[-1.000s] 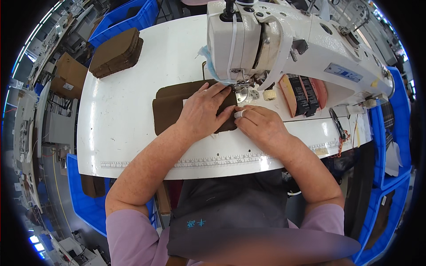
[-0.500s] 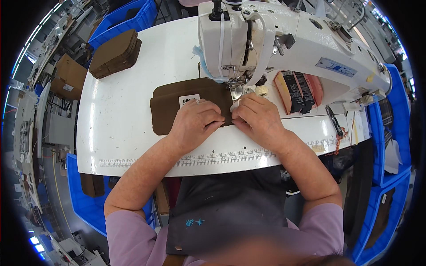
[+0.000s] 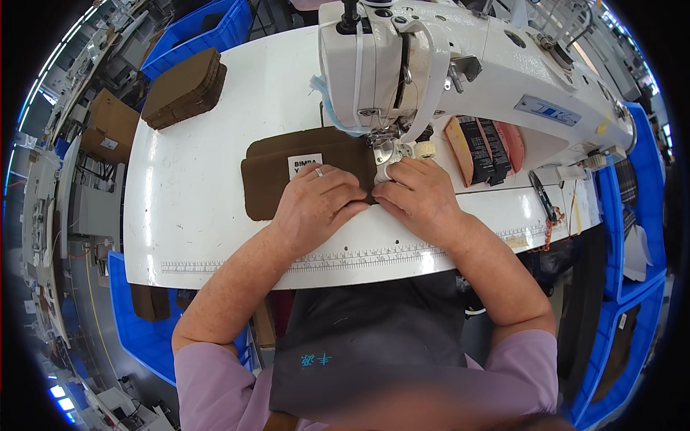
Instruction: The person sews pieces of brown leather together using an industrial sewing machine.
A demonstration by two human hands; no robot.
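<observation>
A layered brown fabric piece [image 3: 267,187] with a white printed label [image 3: 305,162] lies flat beside the presser foot [image 3: 383,149] of a white sewing machine [image 3: 474,68]. My left hand [image 3: 316,205] pinches the piece near its lower edge, below the label, with a ring showing on one finger. Close by on the right, my right hand [image 3: 417,201] grips the piece's lower right edge, with something white round one finger. The fingertips of both hands almost meet. What exactly lies between them is partly hidden.
Brown stacked pieces [image 3: 180,86] sit at the table's [image 3: 172,208] back left. A pink-and-black object [image 3: 481,149] lies under the machine arm, black snips [image 3: 543,194] at the right. Blue bins [image 3: 198,32] surround the table; a cardboard box [image 3: 108,129] stands at left.
My left hand has come down from beside the presser foot to the fabric's lower edge, uncovering the label. My right hand has moved slightly left and up. The machine appears slightly shifted left in view.
</observation>
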